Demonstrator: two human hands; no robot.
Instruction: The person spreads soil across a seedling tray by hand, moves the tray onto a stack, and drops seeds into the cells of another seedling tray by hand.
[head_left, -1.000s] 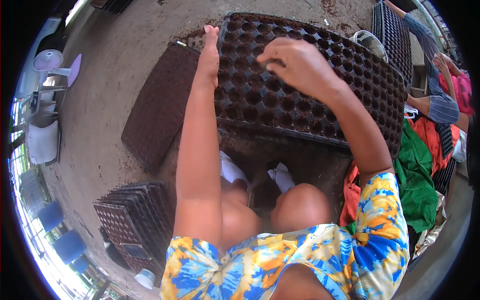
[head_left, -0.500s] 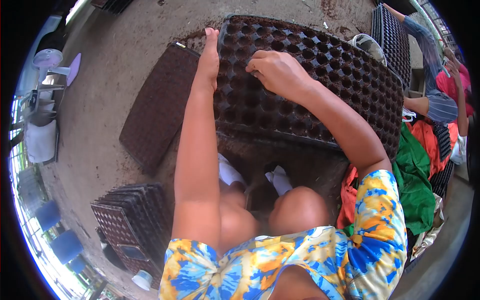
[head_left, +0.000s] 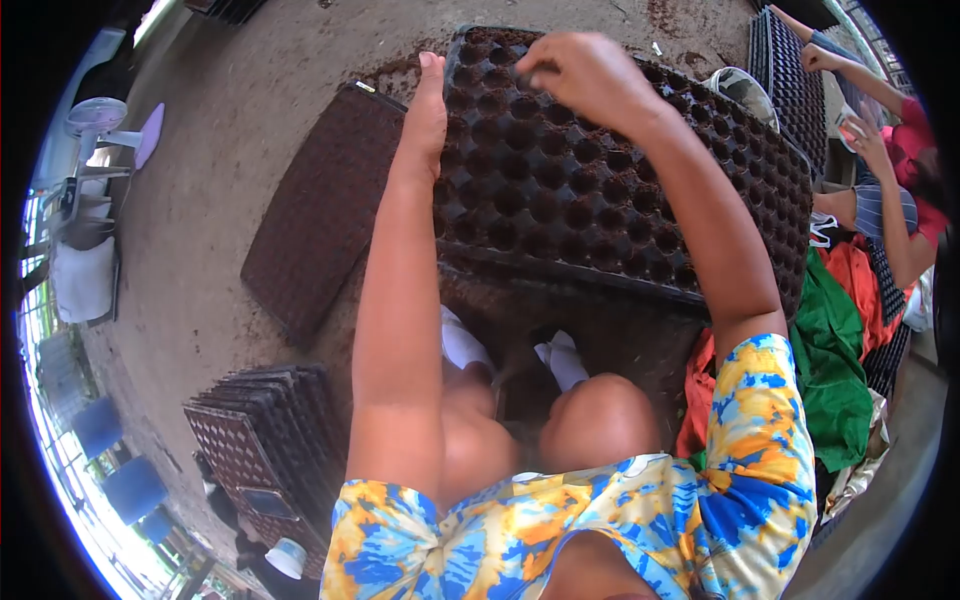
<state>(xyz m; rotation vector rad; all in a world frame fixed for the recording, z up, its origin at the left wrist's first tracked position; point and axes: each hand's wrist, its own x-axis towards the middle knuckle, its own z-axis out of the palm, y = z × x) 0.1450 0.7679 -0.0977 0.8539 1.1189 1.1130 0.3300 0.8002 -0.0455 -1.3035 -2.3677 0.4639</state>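
Observation:
A black seedling tray [head_left: 560,205], with rows of round cells and dark soil in many of them, lies in front of my knees. My left hand [head_left: 428,115] rests along its left edge, fingers stretched out and seen edge-on. Over the tray's far left part is my right hand [head_left: 590,85], its fingertips pinched together just above the cells. Whatever sits between those fingertips, if anything, is too small to make out. Beneath the right hand and forearm, some cells are hidden.
A soil-filled tray [head_left: 320,215] lies on the floor to the left. Stacked trays [head_left: 265,440] stand nearer me, with a white cup [head_left: 286,558]. Right of the big tray are a bucket [head_left: 745,95], another tray stack [head_left: 790,80], green cloth [head_left: 830,360] and a co-worker's arm [head_left: 880,150].
My right hand has moved away from me over the tray, toward its far edge. My left hand stays at the left edge. The co-worker's arms at the right have shifted.

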